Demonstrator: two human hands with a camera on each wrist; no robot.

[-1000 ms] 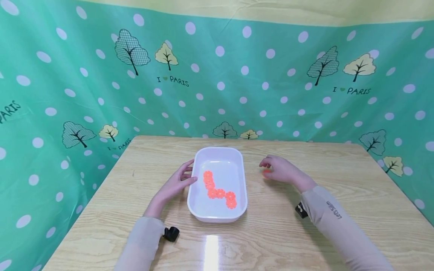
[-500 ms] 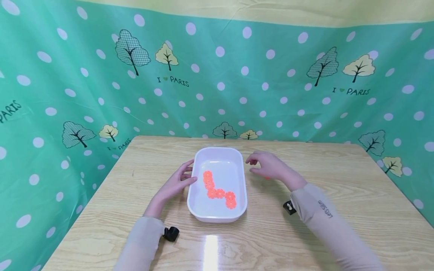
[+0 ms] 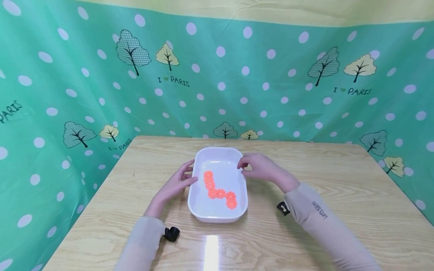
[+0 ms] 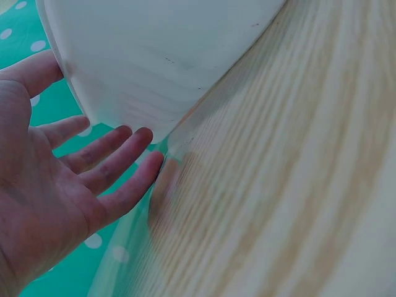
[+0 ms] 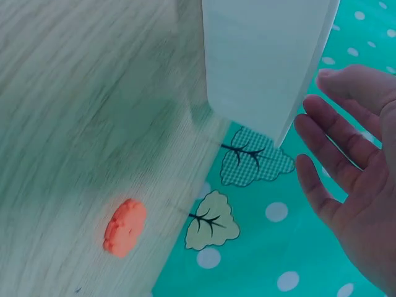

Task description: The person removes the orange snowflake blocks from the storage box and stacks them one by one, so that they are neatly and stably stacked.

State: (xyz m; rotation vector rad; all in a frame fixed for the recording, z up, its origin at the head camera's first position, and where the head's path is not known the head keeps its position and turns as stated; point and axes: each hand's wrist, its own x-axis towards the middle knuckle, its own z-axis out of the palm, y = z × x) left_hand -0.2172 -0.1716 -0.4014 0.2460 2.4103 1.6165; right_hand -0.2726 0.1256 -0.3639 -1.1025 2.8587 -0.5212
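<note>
A white rectangular tray (image 3: 217, 210) sits on the table with several orange flower-edged discs (image 3: 211, 193) inside, in a bent line. At its left side my left hand (image 3: 175, 184) rests its thumb on the rim, its fingers outstretched along the outer wall. Those fingers spread loosely beside the tray in the left wrist view. My right hand (image 3: 262, 167) is at the tray's right rim, fingertips over the edge. The right wrist view shows its fingers relaxed, with no object between them. An orange piece (image 5: 125, 228) lies on the table there, hidden in the head view.
The wooden table (image 3: 162, 248) ends at a green dotted curtain (image 3: 203, 75) printed with trees. Small black wrist devices are worn on the left (image 3: 171, 234) and right (image 3: 283, 208) sleeves.
My right hand has moved left, from above the orange piece on the table to the tray's right rim. The left hand, tray and discs inside stay put.
</note>
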